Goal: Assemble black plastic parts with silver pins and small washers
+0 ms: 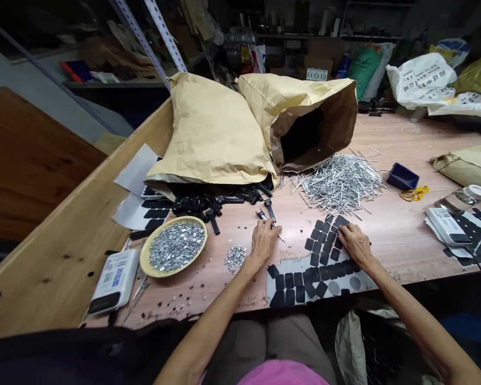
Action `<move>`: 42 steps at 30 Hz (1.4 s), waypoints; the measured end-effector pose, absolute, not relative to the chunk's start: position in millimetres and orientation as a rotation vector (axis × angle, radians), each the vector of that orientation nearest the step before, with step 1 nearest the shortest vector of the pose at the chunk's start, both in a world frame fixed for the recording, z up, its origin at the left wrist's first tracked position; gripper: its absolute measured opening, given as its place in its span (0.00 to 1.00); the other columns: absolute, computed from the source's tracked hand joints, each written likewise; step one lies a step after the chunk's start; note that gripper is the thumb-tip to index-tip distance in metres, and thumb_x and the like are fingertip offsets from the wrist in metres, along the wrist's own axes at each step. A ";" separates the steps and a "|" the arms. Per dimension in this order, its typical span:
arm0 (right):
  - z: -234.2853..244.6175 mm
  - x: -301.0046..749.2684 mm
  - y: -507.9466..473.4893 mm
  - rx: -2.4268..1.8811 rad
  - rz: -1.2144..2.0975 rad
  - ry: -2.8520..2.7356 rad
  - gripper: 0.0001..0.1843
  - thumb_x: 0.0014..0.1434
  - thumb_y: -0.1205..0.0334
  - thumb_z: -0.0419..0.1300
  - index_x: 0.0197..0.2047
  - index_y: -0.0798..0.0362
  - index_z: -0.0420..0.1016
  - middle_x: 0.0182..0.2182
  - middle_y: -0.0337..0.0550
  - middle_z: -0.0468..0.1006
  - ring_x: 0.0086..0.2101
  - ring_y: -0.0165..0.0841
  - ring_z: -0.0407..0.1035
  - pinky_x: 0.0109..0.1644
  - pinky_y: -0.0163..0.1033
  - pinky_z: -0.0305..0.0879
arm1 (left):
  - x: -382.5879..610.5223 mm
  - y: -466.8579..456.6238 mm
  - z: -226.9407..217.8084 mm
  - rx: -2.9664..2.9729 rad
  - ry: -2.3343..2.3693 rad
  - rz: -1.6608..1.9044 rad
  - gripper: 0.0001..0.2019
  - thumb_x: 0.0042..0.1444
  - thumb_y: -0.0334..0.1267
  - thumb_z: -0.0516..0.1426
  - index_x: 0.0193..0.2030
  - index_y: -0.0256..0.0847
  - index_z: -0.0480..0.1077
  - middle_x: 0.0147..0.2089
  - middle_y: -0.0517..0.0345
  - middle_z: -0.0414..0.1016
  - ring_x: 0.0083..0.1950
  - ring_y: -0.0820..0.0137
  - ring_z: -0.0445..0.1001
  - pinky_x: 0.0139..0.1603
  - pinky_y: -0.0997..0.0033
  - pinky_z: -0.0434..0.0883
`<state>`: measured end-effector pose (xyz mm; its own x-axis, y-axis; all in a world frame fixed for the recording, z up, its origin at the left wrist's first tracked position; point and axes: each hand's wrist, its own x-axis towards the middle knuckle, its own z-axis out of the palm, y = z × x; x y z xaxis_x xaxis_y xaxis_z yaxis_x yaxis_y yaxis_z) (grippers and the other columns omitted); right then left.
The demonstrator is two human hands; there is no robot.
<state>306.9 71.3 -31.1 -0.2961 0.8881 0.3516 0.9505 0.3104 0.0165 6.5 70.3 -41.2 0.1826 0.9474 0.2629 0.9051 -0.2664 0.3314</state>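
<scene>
My left hand [264, 239] is over the table with its fingers closed around a thin metal pin [281, 238], whose end sticks out past the fingertips. Just beyond those fingertips lie two black plastic parts [269, 207]. My right hand [355, 243] has its fingers bent and pressed together at the edge of a group of black rounded pads [324, 235]; the fingertips touch a pad there. Below, a pale sheet [304, 261] carries more black pads and a few grey discs. A small pile of metal pieces [236, 258] is left of my left hand.
A yellow bowl [145, 262] holds many small metal pieces, beside a white scale [116, 278]. Black parts [200, 204] spill from a paper sack [216, 128]. Near an open sack [304, 96] lie a heap of metal pins [339, 184] and a dark blue tray [403, 176].
</scene>
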 end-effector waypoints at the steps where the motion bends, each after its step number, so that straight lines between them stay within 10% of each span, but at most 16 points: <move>1: -33.2 308.0 71.9 -1.679 -0.338 -2.338 0.14 0.64 0.61 0.49 0.32 0.50 0.73 0.30 0.47 0.74 0.33 0.37 0.65 0.26 0.36 0.54 | 5.2 72.4 -43.0 2.406 1.813 0.592 0.09 0.56 0.29 0.55 0.36 0.43 0.76 0.48 0.47 0.71 0.48 0.56 0.64 0.41 0.59 0.68; 12: -29.4 315.6 90.9 -1.668 -0.285 -2.444 0.16 0.65 0.62 0.48 0.28 0.52 0.70 0.30 0.49 0.73 0.33 0.37 0.63 0.25 0.38 0.51 | -21.9 83.5 -51.2 2.803 1.409 0.507 0.07 0.57 0.30 0.55 0.33 0.44 0.73 0.46 0.49 0.72 0.50 0.60 0.65 0.45 0.61 0.68; 24: -31.2 322.8 88.7 -1.230 -0.011 -2.714 0.19 0.66 0.63 0.44 0.28 0.52 0.71 0.28 0.46 0.71 0.30 0.33 0.61 0.23 0.35 0.54 | 0.9 75.1 -15.5 2.691 1.164 1.174 0.10 0.62 0.30 0.48 0.37 0.45 0.70 0.38 0.56 0.77 0.47 0.67 0.71 0.55 0.58 0.65; 31: -31.2 318.9 89.6 -1.336 0.081 -2.561 0.22 0.67 0.63 0.41 0.27 0.53 0.69 0.26 0.44 0.70 0.26 0.30 0.60 0.22 0.33 0.54 | 35.7 42.8 15.8 2.290 1.266 1.458 0.07 0.61 0.33 0.50 0.37 0.40 0.69 0.28 0.58 0.73 0.29 0.74 0.71 0.31 0.77 0.67; 42: -26.3 296.1 62.7 -1.278 -0.052 -2.841 0.16 0.65 0.66 0.46 0.29 0.54 0.70 0.29 0.45 0.71 0.32 0.32 0.63 0.26 0.33 0.54 | 36.4 15.2 20.8 1.558 1.518 1.395 0.07 0.56 0.39 0.54 0.32 0.40 0.70 0.27 0.60 0.73 0.28 0.74 0.71 0.29 0.77 0.67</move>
